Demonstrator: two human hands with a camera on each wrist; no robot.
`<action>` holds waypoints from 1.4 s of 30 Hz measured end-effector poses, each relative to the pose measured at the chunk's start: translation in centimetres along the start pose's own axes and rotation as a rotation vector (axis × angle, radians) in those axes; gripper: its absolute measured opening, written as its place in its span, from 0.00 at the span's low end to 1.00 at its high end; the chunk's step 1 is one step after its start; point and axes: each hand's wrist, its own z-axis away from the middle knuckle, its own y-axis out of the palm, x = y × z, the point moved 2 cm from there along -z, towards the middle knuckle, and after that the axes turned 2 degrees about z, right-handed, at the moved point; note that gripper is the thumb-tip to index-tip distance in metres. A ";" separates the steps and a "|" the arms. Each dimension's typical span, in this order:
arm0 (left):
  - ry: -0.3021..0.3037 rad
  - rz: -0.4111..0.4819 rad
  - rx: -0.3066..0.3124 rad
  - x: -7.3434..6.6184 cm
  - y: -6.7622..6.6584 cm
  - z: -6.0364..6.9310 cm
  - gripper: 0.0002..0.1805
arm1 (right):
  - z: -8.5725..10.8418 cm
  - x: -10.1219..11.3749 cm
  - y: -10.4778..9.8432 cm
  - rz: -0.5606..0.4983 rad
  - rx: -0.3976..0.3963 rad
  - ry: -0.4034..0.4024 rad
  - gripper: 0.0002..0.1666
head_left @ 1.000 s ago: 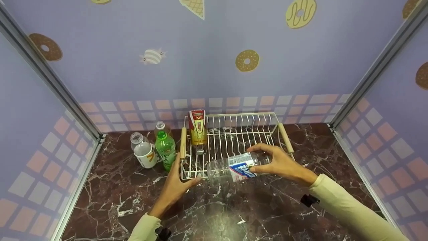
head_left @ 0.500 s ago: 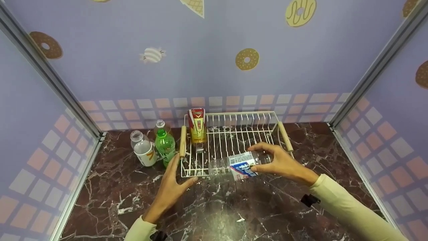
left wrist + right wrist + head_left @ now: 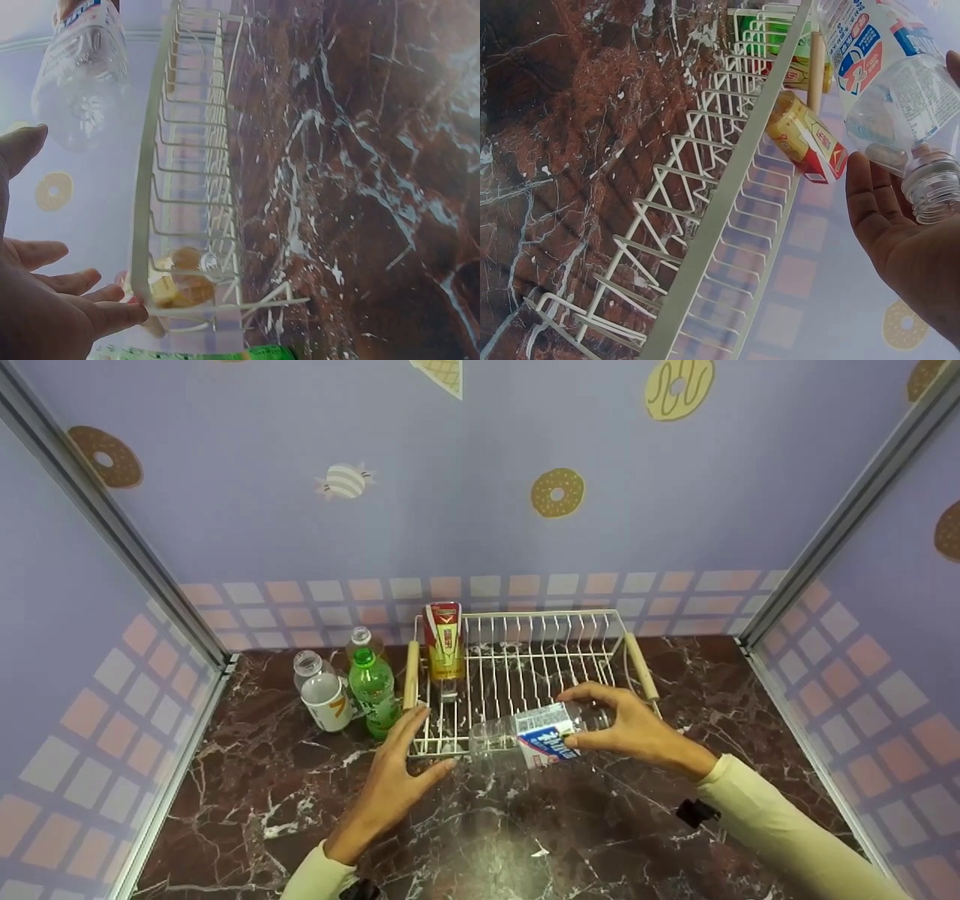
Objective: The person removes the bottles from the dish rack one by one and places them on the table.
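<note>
Pale cream sleeves (image 3: 787,825) come in over the near edge of the dark marbled tabletop (image 3: 480,847), a small black device (image 3: 697,811) just beside the right one. The left hand (image 3: 390,780) is at the near left corner of the white wire rack (image 3: 729,180), its fingers straight and the thumb spread well away; whether the fingertips touch the rack cannot be told. The right hand (image 3: 630,731) grips a clear plastic bottle (image 3: 525,739) by its neck end, thumb on one side and fingers round the other. That bottle lies on its side in the air above the rack's near edge, base toward the left hand, threaded neck by the right palm, its label blue, white and pink. The rack has wooden handles (image 3: 641,667) at its left and right ends. Inside, by the left end, a red-and-yellow drink bottle (image 3: 445,641) is tilted, red end toward the far edge and clear end toward the near one. Outside the left end, a green plastic bottle (image 3: 373,694) stands upright, with a white-labelled bottle (image 3: 328,709) to its left and a third bottle (image 3: 361,641) partly hidden behind it. Past the tabletop's far edge rises a lavender wall (image 3: 450,532) printed with doughnuts, sweets and a band of pink and white squares.
</note>
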 end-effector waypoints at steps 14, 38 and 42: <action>-0.022 0.107 0.100 -2.4 0.7 0.1 0.46 | 0.0 0.2 0.4 -0.021 0.001 -0.033 0.36; 0.008 0.142 0.292 -4.7 2.3 -1.0 0.44 | 0.8 0.7 1.8 -0.087 0.065 -0.057 0.37; -0.005 0.134 0.315 -4.9 2.7 -1.2 0.44 | 1.0 0.7 2.0 -0.090 0.070 -0.060 0.36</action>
